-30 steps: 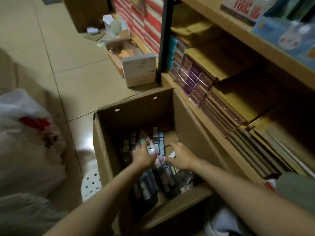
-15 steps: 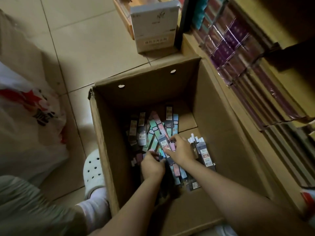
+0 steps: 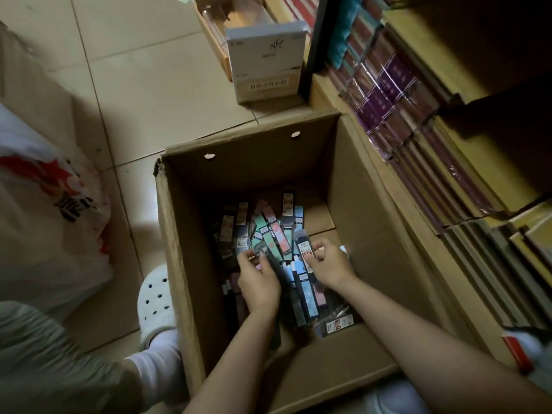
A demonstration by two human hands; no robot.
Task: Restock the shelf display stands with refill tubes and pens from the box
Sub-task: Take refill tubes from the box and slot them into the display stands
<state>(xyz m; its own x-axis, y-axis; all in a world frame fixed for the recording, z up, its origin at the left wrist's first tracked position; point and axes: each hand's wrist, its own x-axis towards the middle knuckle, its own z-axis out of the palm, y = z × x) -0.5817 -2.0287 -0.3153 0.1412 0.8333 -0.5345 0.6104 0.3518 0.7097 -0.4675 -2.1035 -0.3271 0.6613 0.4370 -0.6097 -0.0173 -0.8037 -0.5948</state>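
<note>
On the tiled floor (image 3: 155,94) in front of us stands the open cardboard box (image 3: 191,264), pushed up beside the low wooden shelf (image 3: 358,144) on our right, where wrapped stacks of notebooks (image 3: 397,94) lie in rows. To our left we see a white plastic bag (image 3: 44,204) with red and black print, and just beside the box wall our white perforated clog (image 3: 156,297) over a white sock. Beyond the box a grey-white carton (image 3: 265,64) stands upright against the shelf post. At the bottom of the box lies a loose heap of refill tubes and pens (image 3: 268,225) in slim packs of teal, pink, blue and dark colours, overlapping at many angles. Both our hands are down in this heap, near each other. Our left hand (image 3: 258,279) has its fingers curled over a dark slim pack (image 3: 273,264), which it grips near its upper end. Our right hand (image 3: 330,264) pinches a dark labelled pack (image 3: 304,248) between thumb and fingers, with its top end pointing away from us. More packs lie under and between our wrists, among them a light blue one (image 3: 307,294).
</note>
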